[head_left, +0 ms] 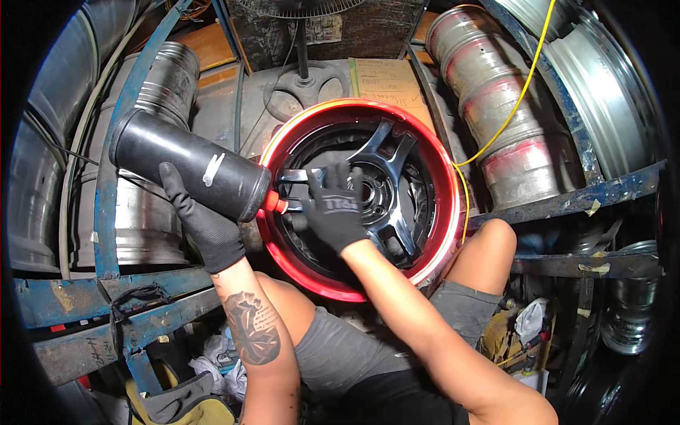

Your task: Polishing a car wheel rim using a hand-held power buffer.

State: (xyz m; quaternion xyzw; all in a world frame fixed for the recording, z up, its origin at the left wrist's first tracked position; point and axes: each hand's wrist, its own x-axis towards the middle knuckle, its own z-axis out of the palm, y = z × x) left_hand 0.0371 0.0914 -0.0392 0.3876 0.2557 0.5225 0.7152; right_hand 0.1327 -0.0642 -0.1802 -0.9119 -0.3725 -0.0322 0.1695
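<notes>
My left hand (205, 230), in a black knit glove, grips a large black bottle (191, 159) with a white smear on its side. The bottle is tilted, its red nozzle (276, 203) pointing down to the right over the near-left rim of a wheel. This wheel (453, 184) has a glossy red barrel and dark, shiny spokes (386, 145). Across the left spokes, beside the hub (368, 198), rests my gloved right hand (336, 209), palm down with its fingers stretched out. What lies under that palm is hidden.
Stacked metal wheel barrels stand at the left (159, 92) and right (496, 106), behind blue metal racks (574, 198). A yellow cable (513, 113) hangs at the right. Beyond the wheel is a fan stand (304, 92) by a cardboard sheet (386, 78). Rags (219, 368) lie lower left.
</notes>
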